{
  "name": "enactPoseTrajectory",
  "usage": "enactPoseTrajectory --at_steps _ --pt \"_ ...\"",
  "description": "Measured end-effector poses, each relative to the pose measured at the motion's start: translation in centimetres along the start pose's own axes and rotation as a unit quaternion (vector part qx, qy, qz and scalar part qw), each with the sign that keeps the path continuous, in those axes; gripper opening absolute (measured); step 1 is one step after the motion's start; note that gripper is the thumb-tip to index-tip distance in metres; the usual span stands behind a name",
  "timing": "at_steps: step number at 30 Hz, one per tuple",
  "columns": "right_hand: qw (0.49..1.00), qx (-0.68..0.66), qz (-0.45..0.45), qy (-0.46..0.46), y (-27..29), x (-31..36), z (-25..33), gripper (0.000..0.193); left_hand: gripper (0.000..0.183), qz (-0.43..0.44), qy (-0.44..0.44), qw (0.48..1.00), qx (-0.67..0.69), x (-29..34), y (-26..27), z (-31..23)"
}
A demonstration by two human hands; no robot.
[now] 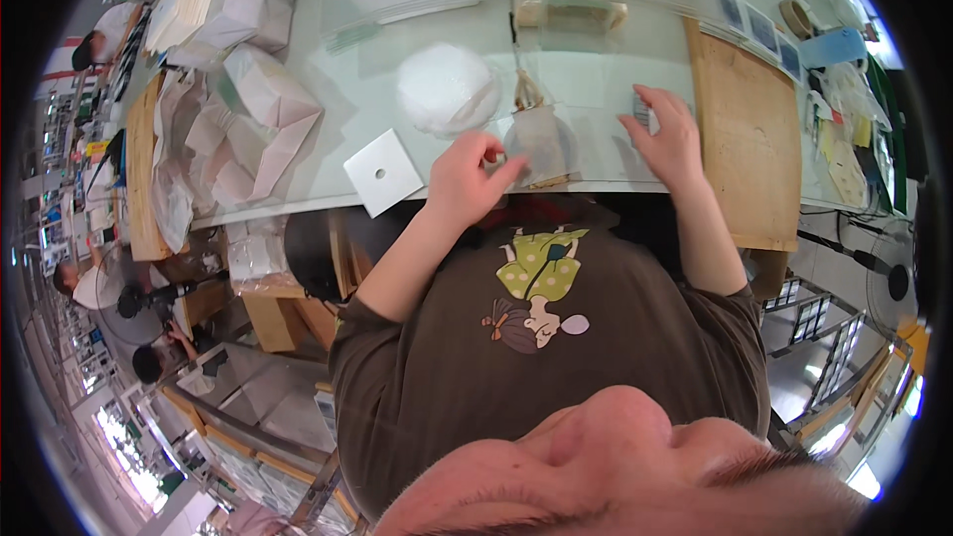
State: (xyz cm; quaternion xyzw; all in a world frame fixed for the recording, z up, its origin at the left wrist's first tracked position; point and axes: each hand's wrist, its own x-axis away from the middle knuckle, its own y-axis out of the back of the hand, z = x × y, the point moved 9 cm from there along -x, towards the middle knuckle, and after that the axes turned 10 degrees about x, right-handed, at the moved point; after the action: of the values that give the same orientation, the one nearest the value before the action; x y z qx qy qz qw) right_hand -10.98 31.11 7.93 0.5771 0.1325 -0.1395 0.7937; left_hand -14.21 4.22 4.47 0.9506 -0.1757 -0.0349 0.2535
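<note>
Where the clear plastic bag (541, 144) lies flat at the near edge of the glass-topped table (596, 69), left hand (467, 179) curled, thumb and forefinger pinching the bag's near corner, seemingly to keep the slippery film from sliding. Right hand (670, 134) fingers spread and pressed down on a small dark-striped piece (641, 111) just beside the bag, apparently steadying it. Close by: white square card (384, 171) overhanging the table edge, round white pad (447, 89) behind it, folded white boxes (248, 129) heaped left, wooden board (749, 139) right.
</note>
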Motion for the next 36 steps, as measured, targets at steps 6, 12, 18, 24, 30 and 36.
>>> enactPoseTrajectory --at_steps 6,12,18,24,30,36 --pt "0.977 0.031 0.209 -0.013 -1.2 -1.0 -6.4 0.055 0.024 0.035 -0.302 0.952 -0.040 3.3 -0.3 -3.6" --pt "0.972 0.045 0.227 -0.031 -1.4 -1.0 -6.6 0.052 0.023 0.047 -0.335 0.937 -0.086 3.3 -0.8 -3.6" --pt "0.982 -0.002 0.186 -0.037 -1.9 -1.7 -7.8 0.035 0.022 0.036 -0.326 0.939 -0.101 3.0 -0.2 -2.9" --pt "0.944 -0.130 0.258 -0.158 -0.8 -2.6 -7.0 0.026 0.020 0.012 -0.354 0.931 -0.086 3.4 -0.3 -2.4" --pt "0.898 -0.315 0.293 -0.096 -2.5 -3.6 2.9 0.023 0.018 0.009 -0.348 0.934 -0.083 3.7 -0.4 -2.2" --pt "0.866 -0.353 0.346 -0.072 -8.5 -2.7 7.9 0.021 0.019 0.007 -0.346 0.935 -0.073 3.8 -0.2 -2.4"
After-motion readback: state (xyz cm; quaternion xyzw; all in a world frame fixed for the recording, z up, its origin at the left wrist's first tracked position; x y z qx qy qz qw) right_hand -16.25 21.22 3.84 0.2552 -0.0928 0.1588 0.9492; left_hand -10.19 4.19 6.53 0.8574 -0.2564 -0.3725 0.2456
